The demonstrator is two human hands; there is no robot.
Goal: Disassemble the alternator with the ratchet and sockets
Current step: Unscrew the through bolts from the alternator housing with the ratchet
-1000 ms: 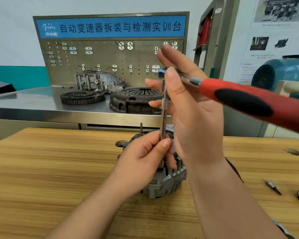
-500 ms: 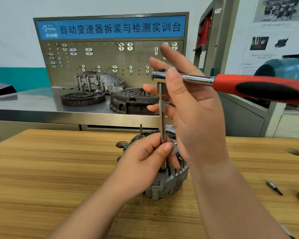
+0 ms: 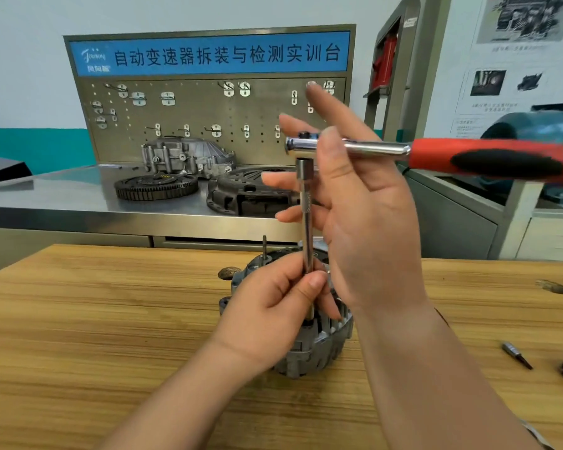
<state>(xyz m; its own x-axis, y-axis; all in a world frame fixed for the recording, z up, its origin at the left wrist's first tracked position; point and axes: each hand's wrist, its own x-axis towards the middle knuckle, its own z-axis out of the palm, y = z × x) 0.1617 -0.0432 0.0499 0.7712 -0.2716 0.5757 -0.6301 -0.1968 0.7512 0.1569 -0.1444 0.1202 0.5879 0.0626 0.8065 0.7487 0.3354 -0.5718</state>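
A blue banner [image 3: 208, 53] runs across the top of the pegboard tool panel [image 3: 192, 118], above and to the left of the raised fingers [image 3: 325, 105] of the right hand [image 3: 364, 222]. Its white Chinese characters read 自动变速器拆装与检测实训台. A white logo at the banner's far left end is too small to read. Wall posters [image 3: 501, 92], to the right of the fingers, carry print too blurred to read.

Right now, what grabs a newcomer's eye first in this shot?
The red-handled ratchet spans the upper right, its extension bar dropping straight down to the grey alternator at frame centre. The left hand pinches the bar low down; the right hand holds the ratchet near its head.
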